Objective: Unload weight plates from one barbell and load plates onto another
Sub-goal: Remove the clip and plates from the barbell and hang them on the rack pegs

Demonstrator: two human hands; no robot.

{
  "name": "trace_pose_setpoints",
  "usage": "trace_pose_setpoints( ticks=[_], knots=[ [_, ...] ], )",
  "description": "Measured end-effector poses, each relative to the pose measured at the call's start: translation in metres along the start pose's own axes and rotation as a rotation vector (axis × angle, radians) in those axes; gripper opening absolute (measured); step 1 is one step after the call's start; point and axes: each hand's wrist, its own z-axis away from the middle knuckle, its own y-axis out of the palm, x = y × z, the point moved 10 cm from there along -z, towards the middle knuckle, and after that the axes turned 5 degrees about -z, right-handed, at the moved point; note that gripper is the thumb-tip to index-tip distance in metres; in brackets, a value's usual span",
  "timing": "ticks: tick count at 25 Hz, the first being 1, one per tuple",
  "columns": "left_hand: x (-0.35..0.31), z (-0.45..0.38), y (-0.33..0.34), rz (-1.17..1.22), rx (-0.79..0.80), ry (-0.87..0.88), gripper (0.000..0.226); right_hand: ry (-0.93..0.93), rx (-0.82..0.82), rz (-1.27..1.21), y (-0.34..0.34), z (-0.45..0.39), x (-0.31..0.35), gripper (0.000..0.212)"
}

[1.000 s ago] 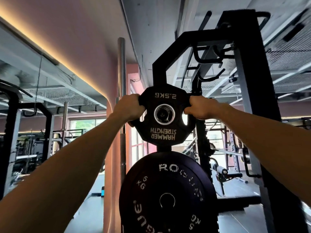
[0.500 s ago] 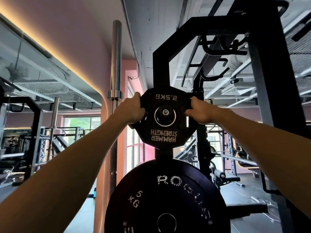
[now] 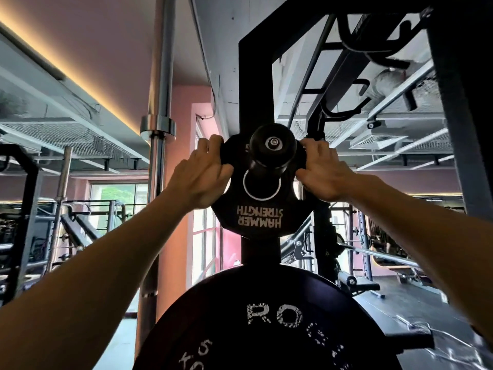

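Black small plate (image 3: 260,209) hangs on the storage peg (image 3: 272,145) — its weight mark is hidden behind the peg's cap. Left hand (image 3: 200,177) at nine o'clock and right hand (image 3: 324,173) at three grasp its edges; fingertips seem tucked behind. Large plate (image 3: 266,321) at six — cut off.

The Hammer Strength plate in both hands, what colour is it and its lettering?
The plate is black with white lettering and a white ring around its hole, seen in the head view.
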Motion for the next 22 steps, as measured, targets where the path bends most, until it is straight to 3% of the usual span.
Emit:
trace_pose_setpoints(
  ticks=[3,6,9,13,18,22],
  knots=[
    [0.0,0.001,-0.002,-0.129,0.025,0.009,0.042,0.03,0.006,0.016,-0.002,0.004,-0.001,0.058],
    [0.006,0.007,0.008,-0.163,0.235,-0.098,0.05,0.109,0.066,-0.017,0.006,0.014,-0.003,0.059],
    [0.008,0.03,0.01,-0.058,0.389,-0.202,0.064,0.151,0.117,-0.122,0.016,0.033,-0.008,0.069],
    [0.007,0.085,0.009,-0.12,0.575,-0.257,0.095,0.122,0.245,-0.025,0.019,0.076,-0.02,0.089],
    [-0.04,0.152,-0.013,-0.173,0.688,-0.195,0.074,0.05,0.422,0.126,0.014,0.157,-0.035,0.091],
    [-0.08,0.196,-0.052,-0.127,0.727,-0.245,0.086,0.054,0.524,0.125,-0.004,0.222,-0.044,0.096]
  ],
)
